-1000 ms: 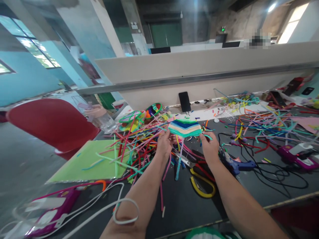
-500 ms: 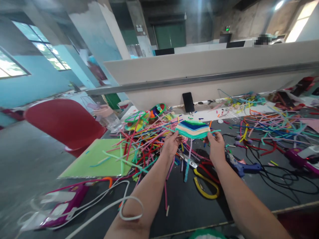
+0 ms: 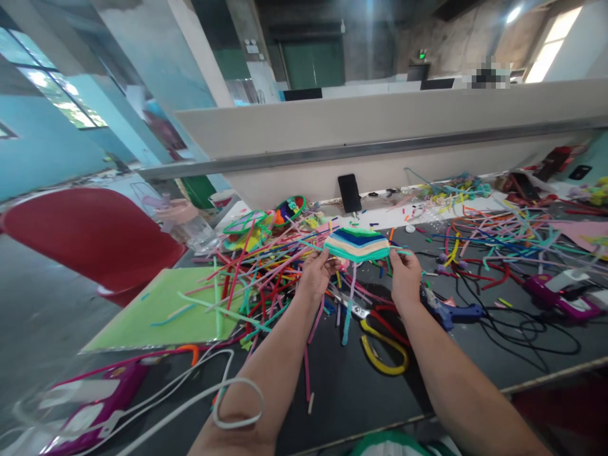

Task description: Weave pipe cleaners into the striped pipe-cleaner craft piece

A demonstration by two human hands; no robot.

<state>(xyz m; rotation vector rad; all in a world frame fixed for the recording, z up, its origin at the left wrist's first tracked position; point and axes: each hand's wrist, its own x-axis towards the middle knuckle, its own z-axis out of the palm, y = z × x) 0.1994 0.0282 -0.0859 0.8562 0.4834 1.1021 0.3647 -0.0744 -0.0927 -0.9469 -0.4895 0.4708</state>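
Held up over the table is a striped pipe-cleaner piece (image 3: pixel 358 246), with bands of green, dark blue, light blue, cream and turquoise. My left hand (image 3: pixel 317 272) pinches its left end, and my right hand (image 3: pixel 405 271) pinches its right end. Loose turquoise ends stick out past the fingers on both sides. A lilac and blue pipe cleaner (image 3: pixel 349 310) hangs or lies just below the piece; I cannot tell if it is attached. Beneath and between my forearms lie scissors (image 3: pixel 386 345) with yellow and red handles.
Loose pipe cleaners (image 3: pixel 266 272) are heaped left of my hands, partly over a green sheet (image 3: pixel 137 310). A blue glue gun (image 3: pixel 453 313) with black cables lies at right. Purple power strips (image 3: pixel 563 297) and white cords sit at the sides. A phone (image 3: pixel 349 193) leans on the partition.
The whole view has shifted slightly, so everything appears a little further left. Both hands keep the same grip on the striped piece.
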